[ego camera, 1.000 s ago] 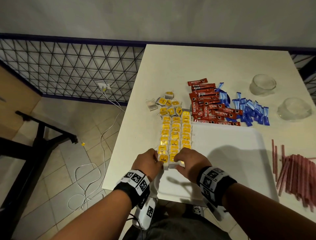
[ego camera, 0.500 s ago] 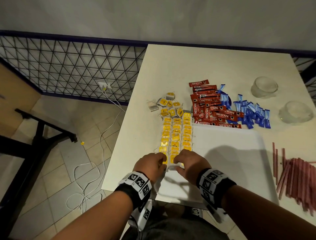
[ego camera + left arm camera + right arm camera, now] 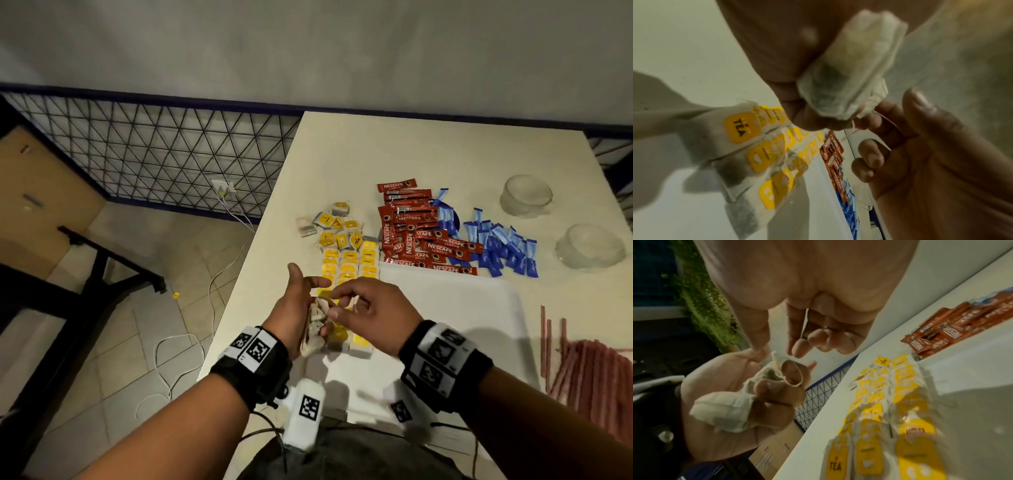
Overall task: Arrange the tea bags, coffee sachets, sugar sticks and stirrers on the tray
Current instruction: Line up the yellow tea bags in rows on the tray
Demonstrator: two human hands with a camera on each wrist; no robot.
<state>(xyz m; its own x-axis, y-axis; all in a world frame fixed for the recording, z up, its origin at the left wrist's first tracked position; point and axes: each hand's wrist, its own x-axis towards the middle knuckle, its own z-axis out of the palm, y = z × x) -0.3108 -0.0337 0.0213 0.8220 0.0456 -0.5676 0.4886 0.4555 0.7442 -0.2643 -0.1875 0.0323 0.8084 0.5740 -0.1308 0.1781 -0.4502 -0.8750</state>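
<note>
Above the near left corner of the white tray (image 3: 479, 308), the left hand (image 3: 294, 315) curls its lower fingers round a crumpled tea bag (image 3: 315, 329) lifted clear of the rows, its thumb and forefinger spread free. The right hand (image 3: 370, 308) reaches across with thumb and forefinger drawn together at the bag's top, apparently pinching its string or yellow tag; the other fingers hang loosely bent. The right wrist view shows the loop of thread (image 3: 791, 378) round the left fingers, and the bag bunched in the palm.

Below the hands, three columns of tea bags (image 3: 349, 263) with yellow tags run along the tray's left edge. A loose heap of more tea bags (image 3: 337, 226) lies on the worktop (image 3: 428, 147) just beyond them. The red coffee sachets (image 3: 414, 233) and blue sugar sticks (image 3: 496, 246) sit in untidy piles past the tray's far edge, and the pink stirrers (image 3: 589, 370) lie off to the right, beside the tray. Two upturned glass bowls (image 3: 527, 195) stand near the far right.

The tea-bag stage appears to be in hand, with this one bag seemingly being untangled or straightened before it goes back into line. The next move likely calls for freeing the thread from the fingers, flattening the bag, and laying it tag-up at the near end of a column without disturbing its neighbours. Coffee, sugar and stirrers are not yet arranged.
</note>
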